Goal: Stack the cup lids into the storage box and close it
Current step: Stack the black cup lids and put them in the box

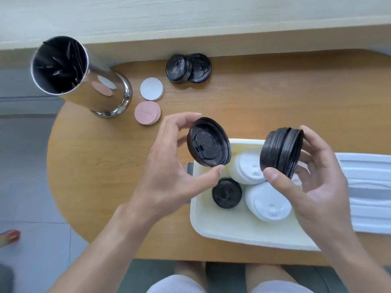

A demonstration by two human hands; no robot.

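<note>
Spanning grey floor (25, 182), wooden table (101, 166) (both grips grasping black lids).

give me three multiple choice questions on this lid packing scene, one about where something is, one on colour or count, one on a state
1. Where are the black lids not yet picked up?
A. at the far side of the table
B. inside the metal cylinder
C. on the box's cover

2. How many white lid stacks lie in the storage box?
A. none
B. two
C. five

3. What state is the storage box in?
A. closed
B. open, with lids inside
C. turned upside down

Answers:
1. A, they sit on the wooden table beyond the white and pink round coasters.
2. B, two white stacks lie side by side in the box, next to a black lid.
3. B, the box's inside shows and its cover lies to its right, while the left hand holds a single black lid and the right hand holds a black stack.
</note>
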